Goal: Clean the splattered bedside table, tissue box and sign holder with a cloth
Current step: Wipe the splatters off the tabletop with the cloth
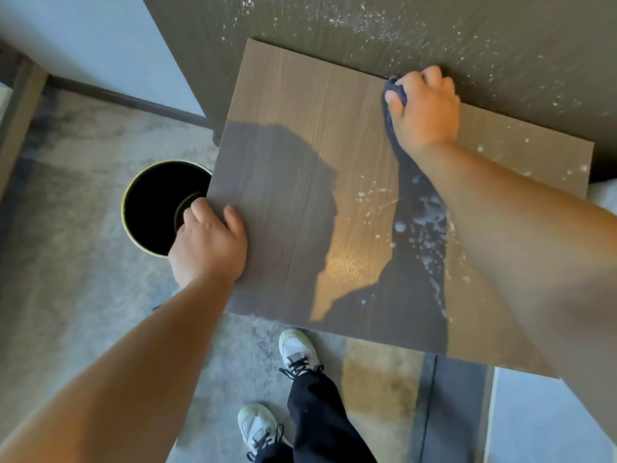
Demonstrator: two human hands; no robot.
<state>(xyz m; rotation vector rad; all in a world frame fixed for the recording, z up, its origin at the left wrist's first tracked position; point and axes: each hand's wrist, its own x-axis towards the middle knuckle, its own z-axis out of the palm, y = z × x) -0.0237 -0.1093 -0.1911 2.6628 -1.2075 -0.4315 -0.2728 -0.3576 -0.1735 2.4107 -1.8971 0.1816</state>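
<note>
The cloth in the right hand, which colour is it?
Dark navy blue cloth, seen best in the head view.

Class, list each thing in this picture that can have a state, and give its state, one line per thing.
bedside table: left part wiped, right part still splattered
wall panel: splattered with white specks
cloth: bunched, pressed against the table's back edge
right hand: grips the cloth
left hand: rests on the table's left edge
bin: open on the floor

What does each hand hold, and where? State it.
Right hand grips the dark cloth, bunched at its upper end. Left hand holds nothing, resting on the table's left edge.
</note>
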